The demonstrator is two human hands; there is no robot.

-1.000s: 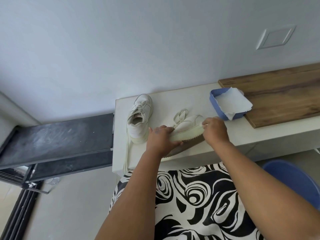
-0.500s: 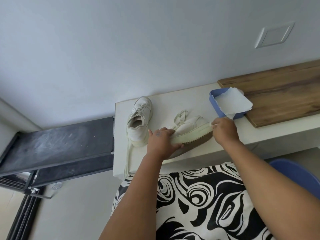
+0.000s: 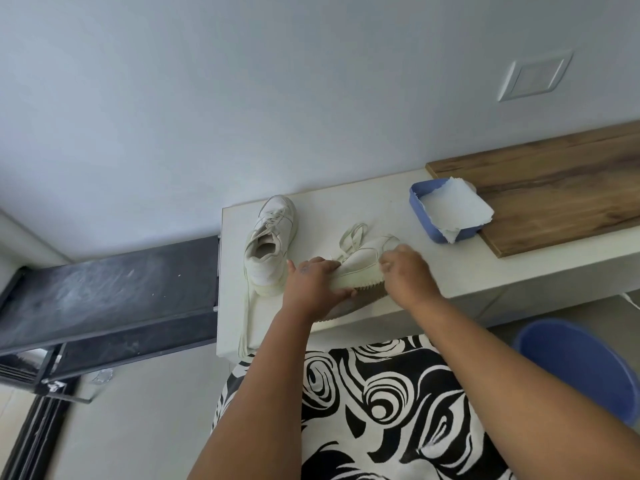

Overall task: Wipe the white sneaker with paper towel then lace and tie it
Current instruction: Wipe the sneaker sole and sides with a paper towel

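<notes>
I have the sneaker (image 3: pixel 360 263) tipped on its side near the front edge of the white counter (image 3: pixel 398 192), sole facing me, toe toward the blue tray (image 3: pixel 420 199). My left hand (image 3: pixel 313 289) wraps the heel end, fingers curled over the upper and thumb under the sole, holding it steady. My right hand (image 3: pixel 407 275) sits at the toe end with the fingers bunched and pressed against the side of the shoe; I judge it has a wad of paper towel under them, but I cannot see the paper itself.

The shoe looks light and easy to hold in 1 hand. The upper seems soft enough to dent under pressure, while the thick sole rim (image 3: pixel 356 282) should be stiff, so I would brace there and at the heel. The smooth white surface may slide under a wiping stroke, so the left grip has to resist the push. Its lace (image 3: pixel 351 235) lies loose and floppy behind the shoe, likely to snag or drag.

More torn paper towel (image 3: pixel 453 211) lies in the tray, within reach. A 2nd sneaker (image 3: pixel 273 237) stands upright to the left, apart from the 1st, its own lace trailing over the counter edge.
</notes>
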